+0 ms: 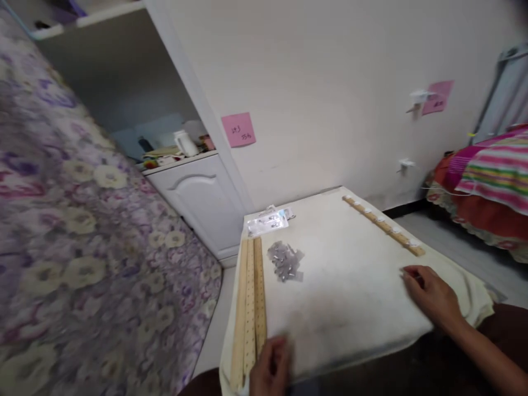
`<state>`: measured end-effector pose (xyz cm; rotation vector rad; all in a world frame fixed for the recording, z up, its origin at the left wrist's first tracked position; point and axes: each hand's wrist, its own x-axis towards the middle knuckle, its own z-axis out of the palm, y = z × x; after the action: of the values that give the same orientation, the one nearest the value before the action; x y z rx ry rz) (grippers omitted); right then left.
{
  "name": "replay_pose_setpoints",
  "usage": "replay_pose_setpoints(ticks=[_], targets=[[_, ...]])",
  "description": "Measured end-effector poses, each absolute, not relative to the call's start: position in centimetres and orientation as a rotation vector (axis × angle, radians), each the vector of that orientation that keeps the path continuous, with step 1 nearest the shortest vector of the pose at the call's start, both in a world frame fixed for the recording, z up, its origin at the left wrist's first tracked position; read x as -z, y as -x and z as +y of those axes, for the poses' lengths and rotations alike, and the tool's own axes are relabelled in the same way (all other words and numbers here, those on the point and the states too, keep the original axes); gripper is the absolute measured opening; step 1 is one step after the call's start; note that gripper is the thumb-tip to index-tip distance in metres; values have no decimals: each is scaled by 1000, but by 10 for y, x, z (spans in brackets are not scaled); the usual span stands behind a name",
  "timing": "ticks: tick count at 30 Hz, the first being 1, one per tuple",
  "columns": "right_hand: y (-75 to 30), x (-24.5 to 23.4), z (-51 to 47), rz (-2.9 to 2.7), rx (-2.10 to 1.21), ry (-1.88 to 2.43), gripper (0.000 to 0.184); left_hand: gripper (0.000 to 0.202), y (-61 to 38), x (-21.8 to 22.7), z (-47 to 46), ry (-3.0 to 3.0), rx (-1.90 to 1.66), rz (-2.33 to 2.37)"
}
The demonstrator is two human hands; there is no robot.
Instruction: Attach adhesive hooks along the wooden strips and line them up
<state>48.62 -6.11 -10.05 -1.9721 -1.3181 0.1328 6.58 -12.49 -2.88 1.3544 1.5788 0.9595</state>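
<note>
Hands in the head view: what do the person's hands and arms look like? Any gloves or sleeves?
Both hands are bare. The left hand, blurred at the bottom edge, shows no glove. The right hand has no glove either, and no ring or watch can be made out. The right forearm is uncovered to the picture's edge, with no sleeve in view.

Wooden strips (249,308) lie left on the table (350,297), small packets (285,262) beside them.

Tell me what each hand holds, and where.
Right hand rests empty on the cloth. Left hand touches wooden strips at their near end; grip blurred.
</note>
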Motion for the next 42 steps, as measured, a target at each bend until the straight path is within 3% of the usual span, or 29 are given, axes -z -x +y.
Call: replay_pose_setpoints(ticks=[4, 9, 23, 28, 38, 42], targets=[[-479, 104, -65, -1388, -112, 2029, 32, 30, -13, 29, -127, -1777, -994, 1931], [-480, 106, -67, -1421, -95, 2111, 30, 32, 11, 63, -141, -2184, -874, 2121], [-478, 106, -64, -1415, -127, 2106, 28, 27, 8, 64, -107, -2642, -632, 2033], [-478, 105, -64, -1403, -124, 2105, 28, 27, -9, 65, -107, -2704, -621, 1988], [-473, 102, -64, -1402, -126, 2095, 28, 37, -53, 37, -100, -2426, -239, 2223], [-476, 97, -65, -1361, -173, 2041, 29, 39, -70, 24, -93, -2166, -368, 2244]])
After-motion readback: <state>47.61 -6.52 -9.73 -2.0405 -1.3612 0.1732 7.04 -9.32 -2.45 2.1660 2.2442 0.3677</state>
